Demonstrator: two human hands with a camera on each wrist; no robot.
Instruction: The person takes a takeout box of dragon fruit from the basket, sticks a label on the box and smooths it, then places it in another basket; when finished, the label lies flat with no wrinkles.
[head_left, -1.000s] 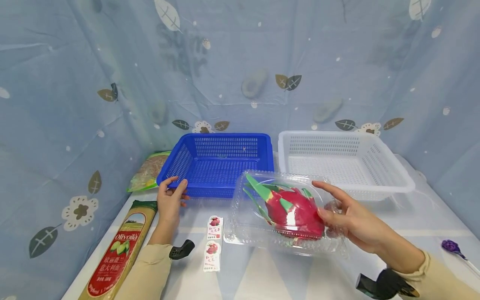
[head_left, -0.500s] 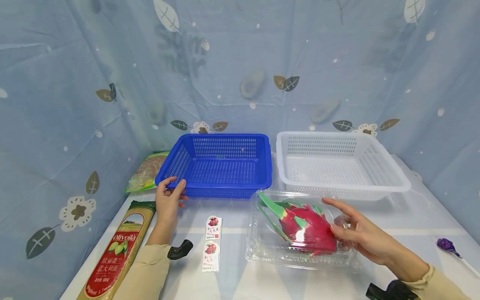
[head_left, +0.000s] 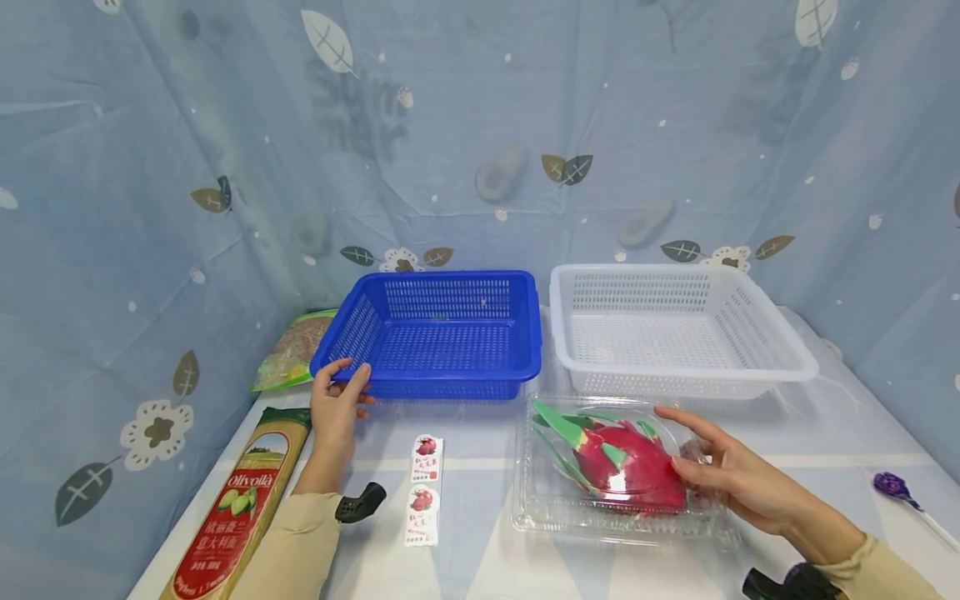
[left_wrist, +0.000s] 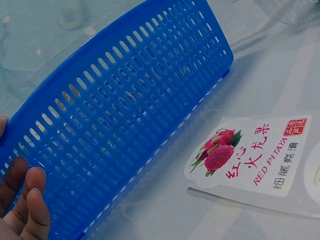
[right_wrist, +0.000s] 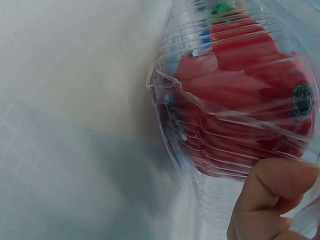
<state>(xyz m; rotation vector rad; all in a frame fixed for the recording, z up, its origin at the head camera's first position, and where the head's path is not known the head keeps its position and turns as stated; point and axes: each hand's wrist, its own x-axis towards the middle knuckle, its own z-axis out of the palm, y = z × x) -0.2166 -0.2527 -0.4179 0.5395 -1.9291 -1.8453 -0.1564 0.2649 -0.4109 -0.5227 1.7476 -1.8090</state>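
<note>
A clear plastic clamshell box point(head_left: 543, 492) lies low over the table in front of the white basket, and I cannot tell whether it fully touches the cloth. Inside it shows a red dragon fruit point(head_left: 633, 467) with green scales. My right hand point(head_left: 750, 483) grips the box's right end, its thumb against the clear side in the right wrist view. At the front left corner of the blue basket point(head_left: 450, 387), my left hand point(head_left: 337, 408) holds the rim, with several fingertips point(left_wrist: 35, 200) near the outer wall. Between the hands lies a strip of red pitaya labels point(head_left: 423, 492).
A white basket point(head_left: 690, 375) stands right of the blue one. Along the left edge lie a spaghetti pack point(head_left: 236, 508) and a bag with brownish contents point(head_left: 292, 350). A purple-headed lollipop point(head_left: 896, 487) is at far right. A patterned curtain point(head_left: 450, 125) encloses the back and sides.
My right hand has carried the clamshell box with the dragon fruit down and to the right, away from in front of the blue basket. My left hand stays at the basket's corner.
</note>
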